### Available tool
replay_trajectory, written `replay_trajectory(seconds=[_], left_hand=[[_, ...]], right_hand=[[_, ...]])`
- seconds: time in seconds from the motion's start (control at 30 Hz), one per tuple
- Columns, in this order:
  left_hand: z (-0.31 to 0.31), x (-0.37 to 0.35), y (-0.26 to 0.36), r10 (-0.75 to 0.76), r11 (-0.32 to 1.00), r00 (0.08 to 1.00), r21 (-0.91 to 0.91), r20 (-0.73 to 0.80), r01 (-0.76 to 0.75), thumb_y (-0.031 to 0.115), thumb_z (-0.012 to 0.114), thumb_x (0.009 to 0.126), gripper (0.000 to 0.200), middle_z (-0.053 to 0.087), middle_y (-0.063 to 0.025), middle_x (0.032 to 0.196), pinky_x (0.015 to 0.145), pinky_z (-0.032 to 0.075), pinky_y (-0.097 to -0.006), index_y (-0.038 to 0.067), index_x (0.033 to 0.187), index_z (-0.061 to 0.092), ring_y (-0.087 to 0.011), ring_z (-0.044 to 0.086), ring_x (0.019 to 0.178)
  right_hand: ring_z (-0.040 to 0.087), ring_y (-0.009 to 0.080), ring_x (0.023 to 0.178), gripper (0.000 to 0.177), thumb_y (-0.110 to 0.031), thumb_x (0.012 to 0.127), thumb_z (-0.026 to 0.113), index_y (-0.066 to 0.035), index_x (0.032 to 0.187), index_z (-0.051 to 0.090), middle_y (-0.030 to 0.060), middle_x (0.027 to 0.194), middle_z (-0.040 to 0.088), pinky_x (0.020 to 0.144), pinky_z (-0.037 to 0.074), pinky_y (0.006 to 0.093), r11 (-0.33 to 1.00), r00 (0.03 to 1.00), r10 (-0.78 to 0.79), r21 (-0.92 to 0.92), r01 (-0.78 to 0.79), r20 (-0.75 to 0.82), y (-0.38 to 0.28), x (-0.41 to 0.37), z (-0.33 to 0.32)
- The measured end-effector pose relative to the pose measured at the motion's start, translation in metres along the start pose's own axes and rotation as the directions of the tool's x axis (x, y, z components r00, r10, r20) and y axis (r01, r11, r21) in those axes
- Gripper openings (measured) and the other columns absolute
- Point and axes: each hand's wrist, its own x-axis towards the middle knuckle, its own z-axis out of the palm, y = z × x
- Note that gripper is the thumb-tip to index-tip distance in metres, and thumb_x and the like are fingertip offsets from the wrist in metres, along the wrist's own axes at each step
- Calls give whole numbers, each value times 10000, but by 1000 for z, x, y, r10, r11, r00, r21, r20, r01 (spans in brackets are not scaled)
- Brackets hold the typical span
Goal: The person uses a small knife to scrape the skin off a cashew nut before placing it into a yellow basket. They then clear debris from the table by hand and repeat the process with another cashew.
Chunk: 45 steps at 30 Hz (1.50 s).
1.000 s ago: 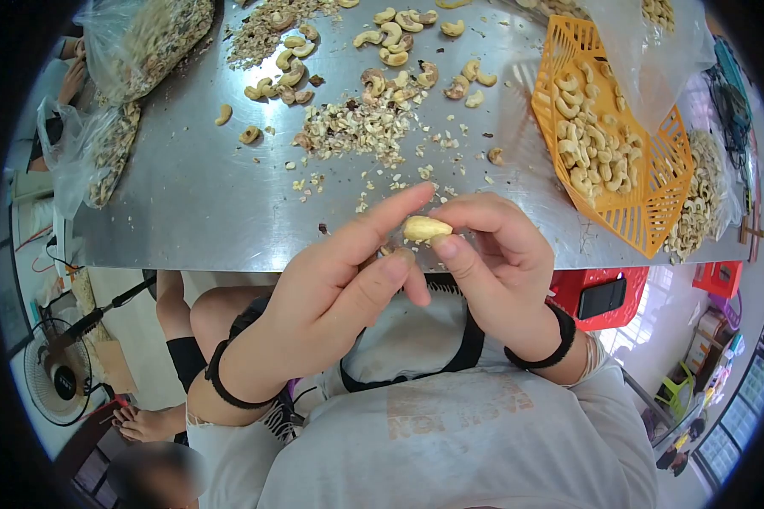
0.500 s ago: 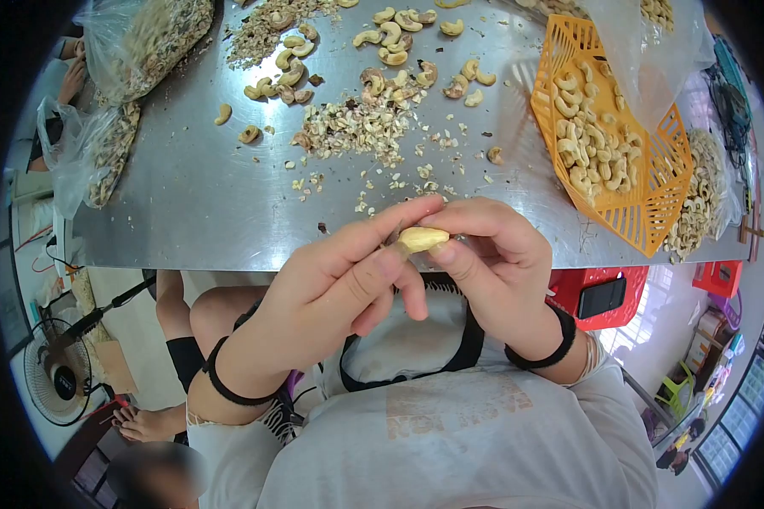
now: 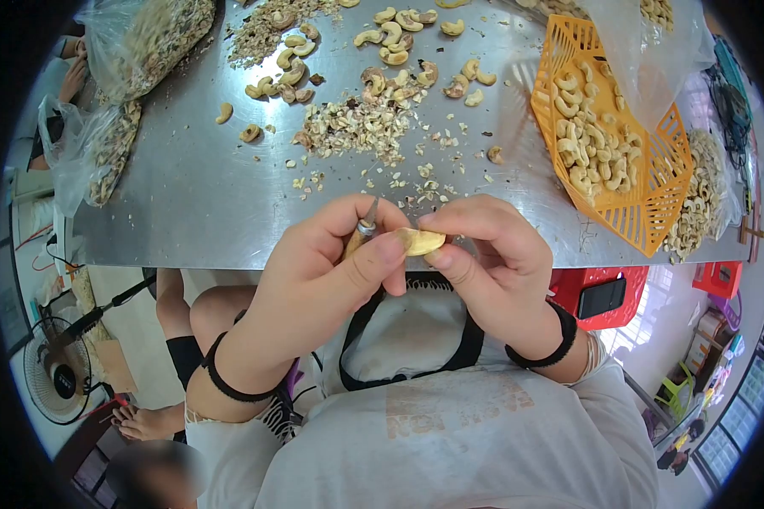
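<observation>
A pale cashew nut [image 3: 419,242] is pinched between my right hand's [image 3: 492,263] thumb and fingers, just over the near edge of the steel table [image 3: 195,204]. My left hand [image 3: 323,271] is closed around a small knife [image 3: 363,229] with a wooden handle and a short metal tip that points up. My left thumb presses against the nut. Both wrists wear black bands.
Unpeeled cashews [image 3: 390,38] and a heap of skin scraps [image 3: 356,127] lie on the table. An orange basket [image 3: 607,140] of peeled cashews stands at the right. Plastic bags of husks [image 3: 136,51] sit at the left. A red stool with a phone [image 3: 601,297] is below right.
My left index finger has curled back from the nut, baring the knife tip, and my left thumb has come onto the nut. The nut has turned slightly in my right hand.
</observation>
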Motion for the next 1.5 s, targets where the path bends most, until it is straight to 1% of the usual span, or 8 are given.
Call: replay_trajectory(seconds=[0.17,0.57,0.93,1.03,1.17,1.27,1.33,1.5], left_hand=[[3,-1,4,106,994,993,1,-45,-106,107,548,796,198,499,2,812,565,361,-146,20,962,485,-27,453,656],[2,2,-7,270,927,959,295,-89,-234,70,597,754,203,432,59,676,485,271,-116,49,930,497,15,345,557],[4,1,-7,259,935,959,278,-118,-218,50,579,755,221,450,46,687,508,291,-125,47,960,498,6,368,563],[4,0,-6,249,943,961,256,-120,-213,37,561,760,226,464,32,707,535,311,-130,39,976,495,-2,392,578],[3,-1,-9,272,944,955,223,-115,-242,20,537,767,224,473,9,725,584,339,-141,19,985,487,-19,427,617],[4,-2,-7,249,958,961,174,-122,-227,15,530,772,222,471,4,731,609,354,-151,9,989,481,-32,446,647],[1,-2,-7,254,957,961,175,-110,-233,16,525,777,222,470,3,732,613,359,-153,9,993,478,-34,451,651],[0,-4,1,232,962,957,186,-176,-199,18,505,791,216,465,0,731,621,366,-157,6,1004,468,-40,457,658]], right_hand=[[537,143,660,146,-77,710,624,-38,841,572,56,763,578,613,419,248,991,995,100,89,-100,6,-1,0,1],[523,115,733,151,-73,740,608,-10,866,554,57,819,565,678,411,232,932,975,213,287,-222,63,-2,-3,1],[512,95,777,177,-46,769,571,9,929,520,49,854,560,721,404,231,854,945,308,406,-327,113,-3,-4,-4],[512,86,755,163,-36,774,560,13,924,515,57,848,565,696,409,217,865,952,306,426,-264,-32,-10,-3,-14],[518,93,690,132,-16,785,530,18,911,513,92,862,571,627,420,204,971,922,53,235,42,-383,-19,1,-41],[515,103,688,181,-9,778,532,26,953,501,96,850,562,629,424,211,992,841,-55,66,107,-538,-26,8,-63],[507,103,712,200,8,768,529,30,965,499,74,823,546,653,416,207,989,676,-136,-143,46,-724,-30,15,-71],[498,90,731,222,30,749,534,23,968,499,46,820,531,673,407,198,994,756,-109,-70,84,-646,-29,4,-72]])
